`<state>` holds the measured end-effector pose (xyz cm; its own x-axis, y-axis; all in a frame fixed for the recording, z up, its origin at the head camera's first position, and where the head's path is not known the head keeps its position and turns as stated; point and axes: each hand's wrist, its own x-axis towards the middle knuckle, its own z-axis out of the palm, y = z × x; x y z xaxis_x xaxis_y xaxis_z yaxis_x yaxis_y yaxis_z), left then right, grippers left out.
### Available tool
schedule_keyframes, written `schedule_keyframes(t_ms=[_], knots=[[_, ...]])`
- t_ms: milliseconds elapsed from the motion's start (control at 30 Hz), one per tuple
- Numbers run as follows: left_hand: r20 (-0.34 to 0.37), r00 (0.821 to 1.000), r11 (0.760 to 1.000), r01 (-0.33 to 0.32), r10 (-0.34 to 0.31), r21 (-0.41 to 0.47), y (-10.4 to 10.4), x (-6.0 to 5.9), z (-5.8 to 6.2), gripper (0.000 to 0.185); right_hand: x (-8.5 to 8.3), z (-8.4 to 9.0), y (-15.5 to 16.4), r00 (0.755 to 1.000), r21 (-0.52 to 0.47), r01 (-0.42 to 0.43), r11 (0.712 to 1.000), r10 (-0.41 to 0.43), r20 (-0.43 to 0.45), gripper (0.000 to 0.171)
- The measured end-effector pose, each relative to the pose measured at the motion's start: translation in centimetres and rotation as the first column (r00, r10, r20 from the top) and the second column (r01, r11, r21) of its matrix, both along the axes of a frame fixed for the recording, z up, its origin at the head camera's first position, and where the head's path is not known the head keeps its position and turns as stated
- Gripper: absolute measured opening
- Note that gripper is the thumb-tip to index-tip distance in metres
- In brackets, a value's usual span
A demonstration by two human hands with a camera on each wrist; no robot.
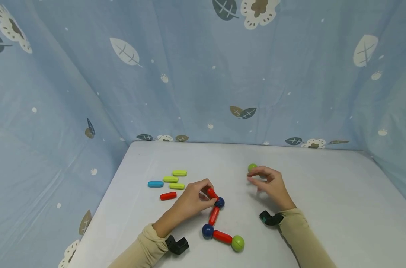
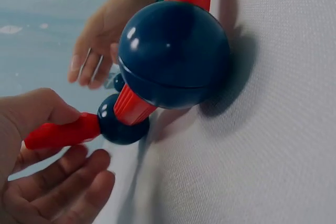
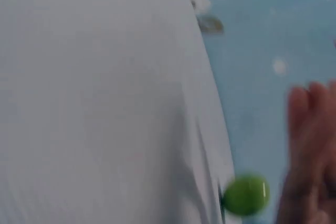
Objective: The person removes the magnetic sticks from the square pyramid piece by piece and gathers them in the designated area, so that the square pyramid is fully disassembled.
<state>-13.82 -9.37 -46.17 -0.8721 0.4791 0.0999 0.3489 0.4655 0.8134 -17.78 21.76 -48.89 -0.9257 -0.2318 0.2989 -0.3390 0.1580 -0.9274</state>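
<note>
My left hand (image 1: 193, 200) pinches a red rod (image 1: 211, 193) between thumb and fingers. One end of that rod meets a dark blue ball (image 1: 219, 202). A second red rod (image 1: 214, 216) runs from there to another dark blue ball (image 1: 207, 231), and a third red rod (image 1: 222, 237) leads on to a green ball (image 1: 237, 243). Toward the back of the table, my right hand (image 1: 269, 186) hovers with thumb and fingers apart, beside a loose green ball (image 1: 252, 167). A small blue ball (image 2: 119, 81) shows near the right hand in the left wrist view.
Left of my left hand lie several green rods (image 1: 170, 179), a light blue rod (image 1: 155, 184) and a loose red rod (image 1: 168, 195). The white table (image 1: 340, 193) ends at a blue patterned curtain (image 1: 189, 82) at the back and left.
</note>
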Motion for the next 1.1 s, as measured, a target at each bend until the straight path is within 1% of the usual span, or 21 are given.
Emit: schedule_keyframes(t_ms=[67,167,267,333,367,433,567,667,833,900,933,1000,1033,1100], knots=[[0.027,1.000,1.000,-0.014,0.014,-0.015,0.0,0.0,0.0,0.020,0.4,-0.1,-1.3,0.991,0.068,-0.132,0.989,0.129,0.045,0.027],[0.051,0.999,1.000,-0.019,0.019,-0.004,0.0,0.0,-0.1,0.019,1.0,-0.3,-3.2,0.953,0.117,-0.286,0.951,0.270,0.136,0.032],[0.084,0.996,0.999,-0.021,0.019,0.030,0.0,0.0,-0.2,0.020,1.6,-0.6,-4.7,0.913,0.124,-0.382,0.916,0.354,0.201,0.033],[0.110,0.994,0.999,-0.024,0.018,0.048,0.1,0.0,-0.3,0.020,1.8,-0.8,-5.4,0.898,0.138,-0.412,0.901,0.375,0.230,0.032],[0.124,0.992,0.998,-0.026,0.019,0.053,0.1,0.0,-0.3,0.020,2.0,-0.9,-5.6,0.894,0.147,-0.419,0.896,0.378,0.240,0.031],[0.123,0.992,0.999,-0.025,0.019,0.044,0.2,0.0,-0.3,0.020,2.1,-0.9,-5.9,0.893,0.171,-0.418,0.892,0.370,0.257,0.029],[0.047,0.999,0.999,-0.016,0.018,-0.033,0.1,-0.2,0.0,0.018,2.2,-0.8,-6.0,0.902,0.204,-0.397,0.895,0.339,0.269,0.027],[-0.016,1.000,0.995,-0.013,0.011,-0.099,-0.3,-0.4,0.3,0.016,2.2,-0.7,-6.0,0.902,0.214,-0.396,0.893,0.334,0.274,0.028],[-0.065,0.998,0.987,0.008,-0.019,-0.160,-1.1,-0.9,0.5,0.015,2.1,-0.7,-6.1,0.902,0.218,-0.393,0.893,0.328,0.281,0.027],[-0.077,0.997,0.985,0.002,-0.015,-0.175,-1.4,-1.1,0.5,0.015,2.0,-0.8,-6.1,0.904,0.223,-0.391,0.893,0.327,0.274,0.027],[-0.089,0.996,0.983,-0.020,0.003,-0.183,-1.6,-1.2,0.5,0.015,2.0,-0.8,-6.2,0.907,0.229,-0.388,0.893,0.325,0.269,0.027],[-0.107,0.991,0.979,-0.096,0.078,-0.180,-2.2,-1.5,0.8,0.016,1.9,-0.7,-6.1,0.913,0.246,-0.383,0.890,0.323,0.250,0.027],[-0.119,0.985,0.976,-0.142,0.122,-0.167,-2.5,-1.7,0.9,0.017,1.9,-0.7,-6.1,0.916,0.253,-0.379,0.890,0.320,0.243,0.027],[-0.156,0.965,0.965,-0.231,0.211,-0.122,-3.2,-2.1,1.3,0.017,1.9,-0.7,-5.9,0.920,0.268,-0.372,0.889,0.315,0.232,0.028]])
